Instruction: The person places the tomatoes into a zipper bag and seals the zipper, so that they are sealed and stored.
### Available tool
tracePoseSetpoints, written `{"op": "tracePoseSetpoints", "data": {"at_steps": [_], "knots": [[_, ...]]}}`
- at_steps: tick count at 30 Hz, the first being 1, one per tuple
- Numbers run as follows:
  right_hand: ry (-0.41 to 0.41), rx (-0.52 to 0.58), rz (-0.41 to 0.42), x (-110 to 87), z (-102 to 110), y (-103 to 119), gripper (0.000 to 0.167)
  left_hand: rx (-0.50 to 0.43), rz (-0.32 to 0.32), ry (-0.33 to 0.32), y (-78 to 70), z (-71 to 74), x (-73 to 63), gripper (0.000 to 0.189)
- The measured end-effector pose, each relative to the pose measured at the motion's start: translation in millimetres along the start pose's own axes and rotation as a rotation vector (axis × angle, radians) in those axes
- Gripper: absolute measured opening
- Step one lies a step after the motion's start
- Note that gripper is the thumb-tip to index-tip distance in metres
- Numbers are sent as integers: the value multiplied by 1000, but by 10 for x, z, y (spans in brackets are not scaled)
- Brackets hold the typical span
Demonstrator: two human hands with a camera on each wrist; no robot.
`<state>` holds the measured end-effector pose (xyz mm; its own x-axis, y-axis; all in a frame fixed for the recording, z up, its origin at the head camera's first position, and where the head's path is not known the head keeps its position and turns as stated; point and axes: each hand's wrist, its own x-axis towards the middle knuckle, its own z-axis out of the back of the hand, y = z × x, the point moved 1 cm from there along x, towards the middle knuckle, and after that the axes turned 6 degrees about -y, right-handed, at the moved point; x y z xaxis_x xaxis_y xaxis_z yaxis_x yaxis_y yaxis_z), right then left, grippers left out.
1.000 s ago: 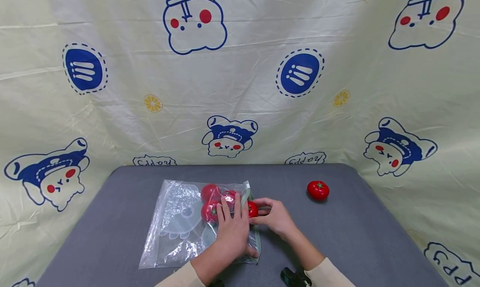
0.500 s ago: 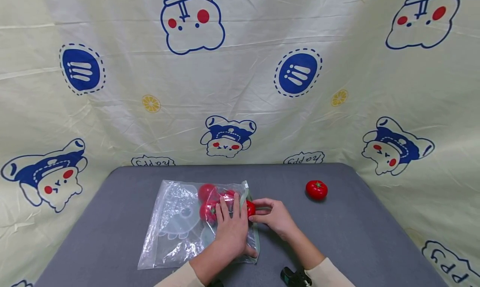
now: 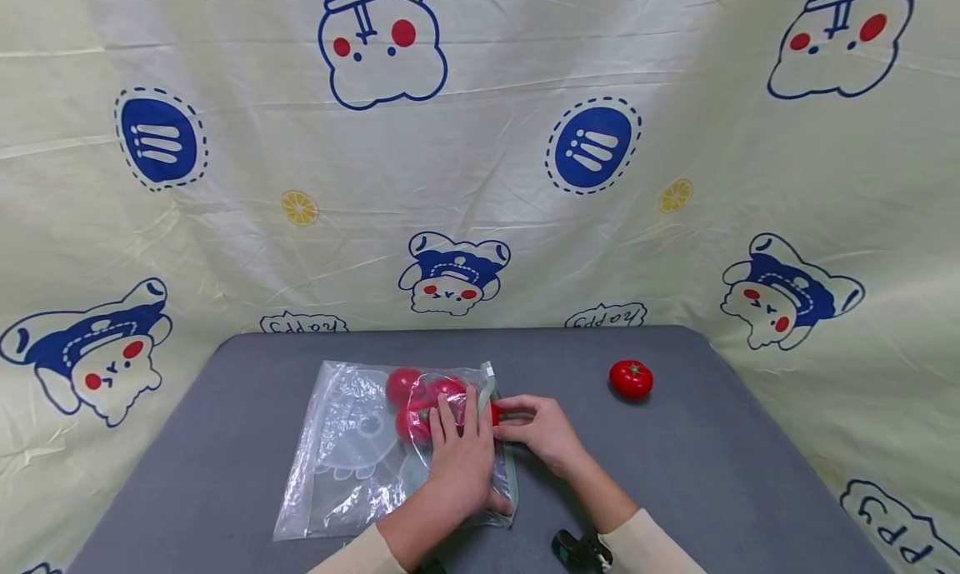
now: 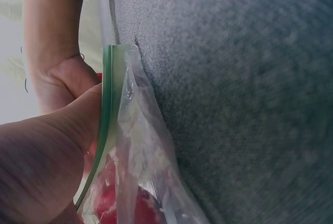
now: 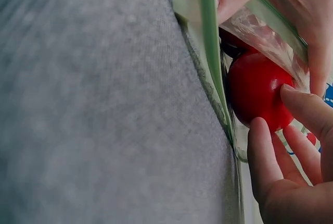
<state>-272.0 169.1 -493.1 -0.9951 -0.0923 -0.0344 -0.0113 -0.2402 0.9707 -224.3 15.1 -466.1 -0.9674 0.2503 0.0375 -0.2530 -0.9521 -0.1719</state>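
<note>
A clear zip bag with a green-edged mouth lies on its side, several red tomatoes inside it near the mouth. My left hand rests across the bag with fingers extended, its thumb low at the mouth; in the right wrist view this hand spreads the two zip edges apart. At the mouth my right hand holds another tomato between thumb and fingertips. That tomato sits between the zip edges, mostly covered by my left hand in the head view.
One more tomato stands on the grey table at the back right. A patterned cloth hangs behind the table. Near my right sleeve is a black wrist device.
My right hand has pushed its tomato leftward, deeper into the bag mouth. The tomatoes inside have shifted slightly left. My left hand has stayed on the bag.
</note>
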Motion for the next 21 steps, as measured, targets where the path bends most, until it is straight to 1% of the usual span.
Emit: {"op": "tracePoseSetpoints", "data": {"at_steps": [6, 13, 17, 21], "knots": [[17, 52, 9, 14, -12, 6, 44, 3, 3, 4, 6, 13, -9, 128], [38, 89, 2, 16, 31, -3, 46, -17, 8, 14, 7, 17, -19, 129], [37, 103, 1, 23, 67, -20, 46, -27, 10, 8, 7, 11, -22, 128], [5, 81, 6, 27, 116, -37, 47, -24, 8, -4, 5, 6, -26, 128]]}}
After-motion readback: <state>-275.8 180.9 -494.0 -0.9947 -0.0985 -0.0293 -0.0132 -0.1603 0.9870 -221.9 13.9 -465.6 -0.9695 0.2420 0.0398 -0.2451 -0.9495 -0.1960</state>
